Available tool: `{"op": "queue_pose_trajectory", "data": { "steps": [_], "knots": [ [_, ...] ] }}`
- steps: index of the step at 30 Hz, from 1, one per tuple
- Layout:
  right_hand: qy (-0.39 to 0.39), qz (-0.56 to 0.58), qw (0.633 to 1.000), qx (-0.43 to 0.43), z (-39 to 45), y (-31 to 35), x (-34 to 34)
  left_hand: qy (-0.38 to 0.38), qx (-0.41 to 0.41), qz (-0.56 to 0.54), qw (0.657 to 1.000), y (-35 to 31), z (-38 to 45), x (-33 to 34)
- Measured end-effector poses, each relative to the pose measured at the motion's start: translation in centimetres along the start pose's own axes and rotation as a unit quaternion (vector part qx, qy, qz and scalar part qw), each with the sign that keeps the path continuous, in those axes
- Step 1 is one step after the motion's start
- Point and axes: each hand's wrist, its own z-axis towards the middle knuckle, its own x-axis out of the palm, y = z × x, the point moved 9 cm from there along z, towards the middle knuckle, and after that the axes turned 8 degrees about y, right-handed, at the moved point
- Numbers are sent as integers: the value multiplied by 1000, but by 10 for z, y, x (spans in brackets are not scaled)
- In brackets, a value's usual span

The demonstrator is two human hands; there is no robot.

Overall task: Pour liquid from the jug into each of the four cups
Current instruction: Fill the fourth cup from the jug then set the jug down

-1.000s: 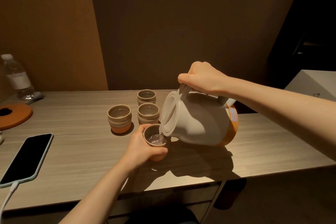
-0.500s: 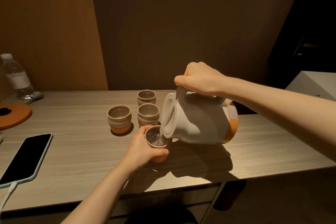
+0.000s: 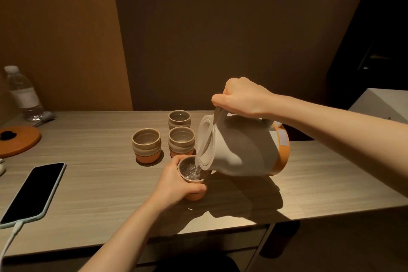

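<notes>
The person's left hand [image 3: 176, 183] is wrapping its fingers around the nearest cup [image 3: 192, 174], steadying it on the table [image 3: 309, 183]. Just right of that cup, the jug [image 3: 240, 150] is tipping steeply, its lip over the rim, and clear liquid is splashing inside. The right hand [image 3: 242, 97] is clenching the jug's handle from above. Beyond the held cup, three more cups are standing upright: the middle cup [image 3: 181, 141] close behind, the left cup [image 3: 146, 144] beside it, the far cup [image 3: 179, 118] furthest back.

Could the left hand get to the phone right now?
Probably not right away: the left hand is wrapped around the cup being filled from the jug. The desk between it and the phone looks bare, though.
</notes>
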Motion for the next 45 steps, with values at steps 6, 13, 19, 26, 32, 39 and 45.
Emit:
{"op": "queue_pose_trajectory", "data": {
  "steps": [6, 13, 19, 26, 32, 39, 45],
  "knots": [
    [5, -4, 1000, -1, 1, 1, 2, 0, 2, 3, 1000, -1, 0, 0],
    [8, -8, 1000, -13, 1, 10, 0, -4, -2, -3, 1000, 3, 1, 1],
    [11, -11, 1000, -19, 0, 13, 0, -5, -2, -2, 1000, 2, 1, 0],
    [3, -1, 1000, -14, 3, 9, 1, -4, -6, 1, 1000, 4, 1, -1],
    [-7, 107, 994, 10, -1, -18, -1, -10, -3, -10, 1000, 2, -1, -6],
    [-31, 275, 961, 27, -19, -55, 2, -23, 4, -5, 1000, -8, -2, -22],
    [-74, 341, 936, 45, -29, -73, -1, -45, 3, -10, 999, -23, 2, -38]
  ]
}}
